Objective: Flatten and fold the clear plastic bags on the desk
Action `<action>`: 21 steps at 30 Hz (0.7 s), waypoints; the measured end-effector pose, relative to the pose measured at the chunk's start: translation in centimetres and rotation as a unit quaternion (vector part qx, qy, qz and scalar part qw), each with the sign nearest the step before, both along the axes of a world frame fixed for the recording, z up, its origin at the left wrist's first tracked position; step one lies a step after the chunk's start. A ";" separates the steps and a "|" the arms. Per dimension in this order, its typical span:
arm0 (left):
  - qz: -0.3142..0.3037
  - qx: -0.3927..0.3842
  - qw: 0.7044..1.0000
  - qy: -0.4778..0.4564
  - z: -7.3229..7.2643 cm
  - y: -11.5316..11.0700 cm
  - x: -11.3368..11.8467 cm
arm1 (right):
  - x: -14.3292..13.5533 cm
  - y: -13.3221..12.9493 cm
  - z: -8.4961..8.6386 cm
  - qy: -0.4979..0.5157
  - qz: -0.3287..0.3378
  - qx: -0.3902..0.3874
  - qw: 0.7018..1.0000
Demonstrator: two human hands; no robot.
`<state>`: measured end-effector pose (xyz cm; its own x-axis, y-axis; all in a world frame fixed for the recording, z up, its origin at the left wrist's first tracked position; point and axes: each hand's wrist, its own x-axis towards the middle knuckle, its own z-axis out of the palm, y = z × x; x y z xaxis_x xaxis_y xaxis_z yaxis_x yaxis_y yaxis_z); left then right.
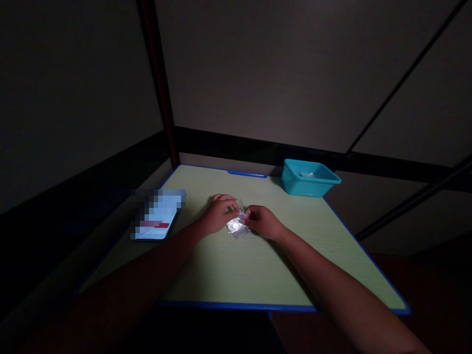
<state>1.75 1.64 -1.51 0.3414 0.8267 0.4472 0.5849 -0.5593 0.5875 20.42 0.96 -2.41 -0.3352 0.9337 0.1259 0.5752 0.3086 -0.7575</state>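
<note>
A small clear plastic bag (238, 227) with a shiny, crinkled surface lies at the middle of the table, between my two hands. My left hand (218, 215) pinches its upper edge from the left, thumb and forefinger together. From the right, my right hand (262, 222) grips the same edge with its fingers curled in. Whatever the bag may contain cannot be made out, because of the glare and the fingers over it.
The pale table (236, 275) has a blue rim. At its back right corner stands a turquoise plastic basket (308, 188) with something whitish inside. A lit smartphone (157, 221), partly blurred out, lies at the left edge. Dark walls rise behind.
</note>
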 end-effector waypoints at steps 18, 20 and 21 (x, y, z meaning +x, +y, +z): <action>0.033 0.004 0.999 0.037 -0.7 0.7 -0.3 | 0.0 -0.1 0.8 -0.011 -0.022 -0.012 1.000; 0.022 0.001 0.999 0.044 -0.9 0.9 -0.4 | 0.0 0.0 0.7 -0.007 -0.022 -0.014 1.000; 0.018 0.000 0.999 0.045 -0.9 0.9 -0.5 | 0.0 0.1 0.7 -0.006 -0.023 -0.014 1.000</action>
